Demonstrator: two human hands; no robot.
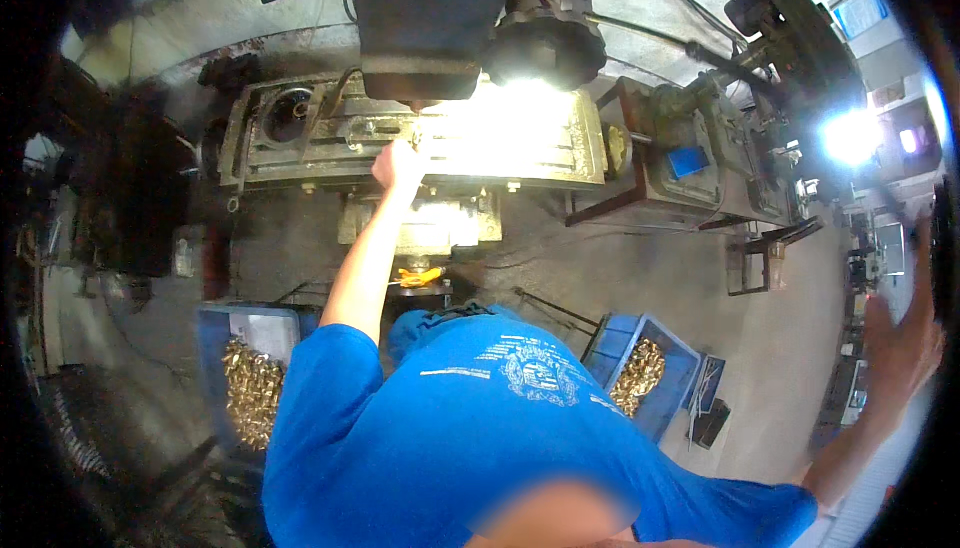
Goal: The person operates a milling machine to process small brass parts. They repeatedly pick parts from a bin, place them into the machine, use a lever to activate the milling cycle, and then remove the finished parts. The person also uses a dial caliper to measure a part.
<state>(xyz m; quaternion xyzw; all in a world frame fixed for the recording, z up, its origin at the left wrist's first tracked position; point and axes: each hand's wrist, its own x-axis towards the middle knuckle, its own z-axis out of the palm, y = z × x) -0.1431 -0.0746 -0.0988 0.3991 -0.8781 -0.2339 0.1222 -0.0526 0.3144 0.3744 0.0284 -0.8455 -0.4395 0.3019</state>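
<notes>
My left hand (398, 165) reaches forward to the front edge of a grey milling machine table (300, 148), just below the dark machine head (420, 38). Bright lamp glare washes out the table beside its fingers, so I cannot tell whether they hold anything. My right hand (898, 340) is stretched out far to the right in the air, fingers apart and blurred, touching nothing. My blue shirt (480, 428) fills the lower middle of the view.
A blue crate (215, 333) of brass-coloured parts stands at the lower left, and another blue crate (672, 343) of them at the lower right. A yellow object (418, 275) lies under the table. A second machine (700, 148) stands to the right on a concrete floor (780, 338).
</notes>
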